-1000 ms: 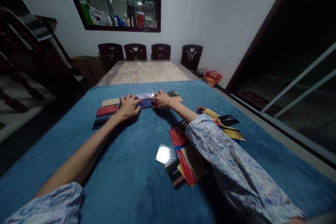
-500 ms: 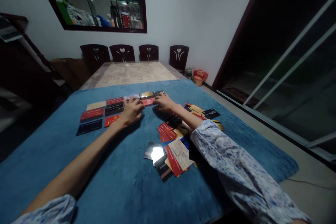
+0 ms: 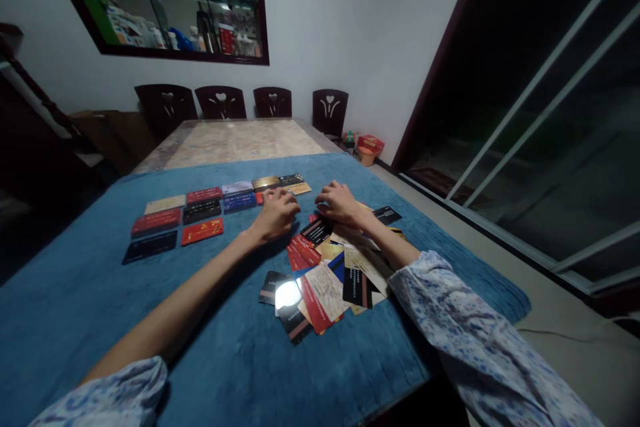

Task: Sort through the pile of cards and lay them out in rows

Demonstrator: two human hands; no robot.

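Observation:
Bank-style cards lie in neat short rows on the blue cloth, among them an orange-red card (image 3: 202, 231), a blue card (image 3: 239, 202) and a black card (image 3: 201, 211). My left hand (image 3: 279, 215) hovers at the right end of these rows with loosely bent, parted fingers and nothing visible in them. It partly covers a red card (image 3: 259, 199). Over the far edge of a loose heap of cards (image 3: 327, 290), my right hand (image 3: 340, 203) has its fingers bent and apart, with no card seen in it. Its forearm hides part of the heap.
A blue cloth (image 3: 215, 347) covers the near part of the stone-topped table (image 3: 240, 140). Dark chairs (image 3: 220, 103) line the far side. A glass-shelved cabinet (image 3: 170, 53) is set in the wall, and a sliding glass door (image 3: 545, 113) stands at right.
My right hand has moved from the card rows rightward to the heap. My left hand has shifted right, uncovering the blue card. The view has turned slightly right.

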